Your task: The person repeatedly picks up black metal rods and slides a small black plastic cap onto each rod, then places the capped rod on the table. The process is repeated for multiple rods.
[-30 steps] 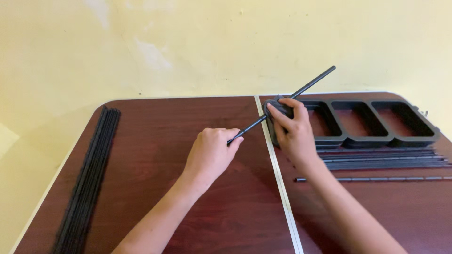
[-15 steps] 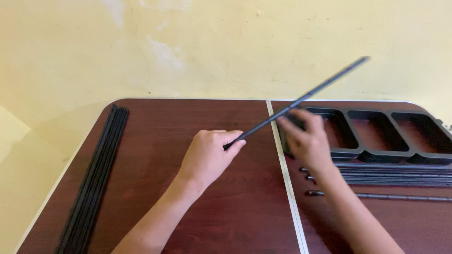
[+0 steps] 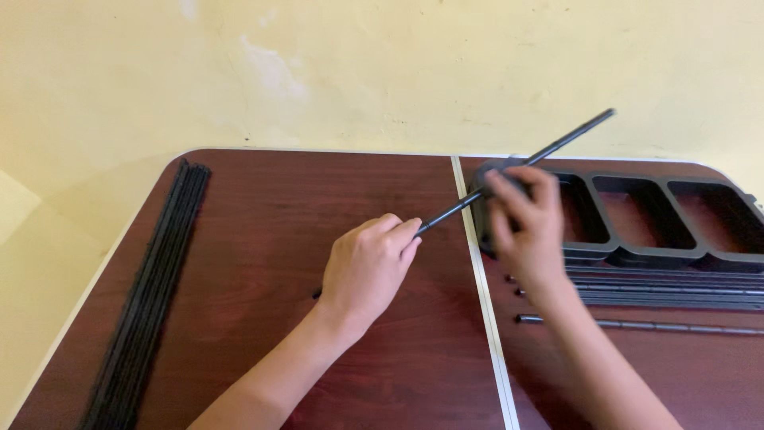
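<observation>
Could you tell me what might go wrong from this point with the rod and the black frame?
The left hand holds the black rod near one end, so its long raised tip could swing. The right hand covers the frame corner, so fingers might get pinched. Loose rods lying nearby could roll if knocked.

Tray [image 3: 637, 239] corner behind right hand [image 3: 521, 227]

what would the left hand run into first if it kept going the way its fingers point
Probably the right hand at the black tray; the left hand points up-right along the black rod, though depth is unclear.
</observation>
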